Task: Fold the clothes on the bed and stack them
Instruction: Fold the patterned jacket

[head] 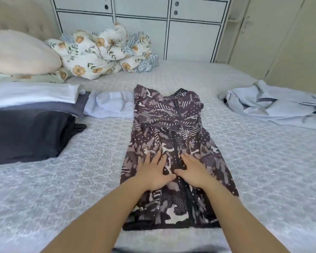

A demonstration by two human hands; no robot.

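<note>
A patterned dress [171, 143] lies spread lengthwise in the middle of the bed [263, 170], neckline at the far end, hem at the near edge, with a zip running down its centre. Both hands rest flat on the skirt section, side by side, thumbs nearly meeting over the zip. The left hand [153, 170] is spread open, fingers straight and pressing the cloth; it grips nothing. The right hand [192, 170] is likewise open and flat, palm down, with no hold on anything. Judged step: smoothing the dress prior to folding. The fabric appears thin, soft and light, and shows minor wrinkling at the waist tie; it should drape and slide readily on the textured cover, so folds may slip unless pressed down. The zip line is likely the only stiffer part and offers a natural crease for a lengthwise fold. Recommended hold: pinch one side edge at waist and hem together, or take the two hem corners. To the left, touching the dress's upper edge, lies a white garment [111, 105], unfolded. Further left sits a stack [31, 110] of folded items, dark and light. A pale blue garment [274, 105] lies crumpled well apart at right, not yet folded. A floral quilt [102, 50] is bundled near the headboard.
</note>
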